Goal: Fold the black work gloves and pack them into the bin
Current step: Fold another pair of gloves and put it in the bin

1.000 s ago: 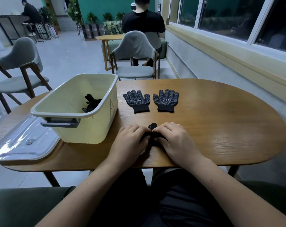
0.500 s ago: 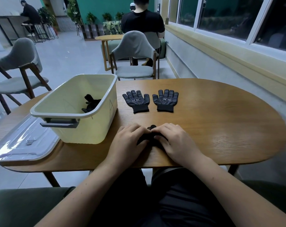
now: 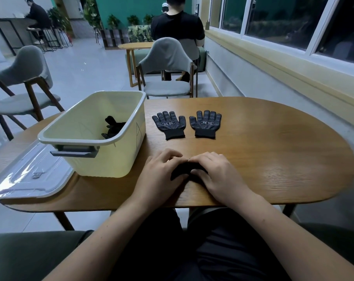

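Wood-grain brown, the oval table [image 3: 273,159] fills the middle of the view, with a grey-cushioned chair [image 3: 168,78] pushed up to its far edge. On the table's left part stands a pale cream plastic bin [image 3: 103,161] with a grey handle on its near end. A clear plastic lid [image 3: 26,177] lies flat just beside the bin, overhanging the table's left edge. Near the front edge, the left hand [image 3: 162,173] and the right hand [image 3: 218,173] sit close together, knuckles up. The fingers of both are curled down onto a bunched black glove [image 3: 184,169], which they grip between them against the tabletop. Most of that glove is hidden under the fingers. Farther back, to the right of the bin, two black dotted work gloves lie flat side by side, fingers pointing away: the left flat glove [image 3: 170,124] and the right flat glove [image 3: 205,123], apart from each other. Inside the bin, against its right wall, lies a small heap of black gloves [image 3: 113,126].
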`<state>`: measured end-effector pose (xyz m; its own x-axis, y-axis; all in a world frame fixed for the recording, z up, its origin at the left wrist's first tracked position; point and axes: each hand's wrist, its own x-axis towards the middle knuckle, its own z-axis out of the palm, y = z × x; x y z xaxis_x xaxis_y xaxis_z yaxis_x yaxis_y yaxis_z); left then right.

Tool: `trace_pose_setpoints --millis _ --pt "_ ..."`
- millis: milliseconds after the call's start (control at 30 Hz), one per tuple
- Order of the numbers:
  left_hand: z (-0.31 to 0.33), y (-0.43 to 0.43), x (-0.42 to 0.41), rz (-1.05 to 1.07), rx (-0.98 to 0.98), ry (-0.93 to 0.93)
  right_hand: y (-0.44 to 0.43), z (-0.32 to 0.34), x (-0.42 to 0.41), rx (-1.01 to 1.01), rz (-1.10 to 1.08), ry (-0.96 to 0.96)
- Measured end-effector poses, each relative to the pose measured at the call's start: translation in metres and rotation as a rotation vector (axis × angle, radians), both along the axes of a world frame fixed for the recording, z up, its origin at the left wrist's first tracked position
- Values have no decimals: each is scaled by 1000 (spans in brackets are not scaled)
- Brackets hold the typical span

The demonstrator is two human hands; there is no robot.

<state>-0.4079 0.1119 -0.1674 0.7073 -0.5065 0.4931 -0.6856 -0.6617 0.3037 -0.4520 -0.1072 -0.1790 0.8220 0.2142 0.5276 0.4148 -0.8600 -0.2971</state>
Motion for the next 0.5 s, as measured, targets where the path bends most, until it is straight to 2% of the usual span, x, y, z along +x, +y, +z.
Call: trace_pose_setpoints --millis 133,500 --pt "0 2 -1 -5 3 -54 -1 -1 1 1 1 8" --pt "-5 -2 3 35 -11 7 0 2 -4 26 -4 -78"
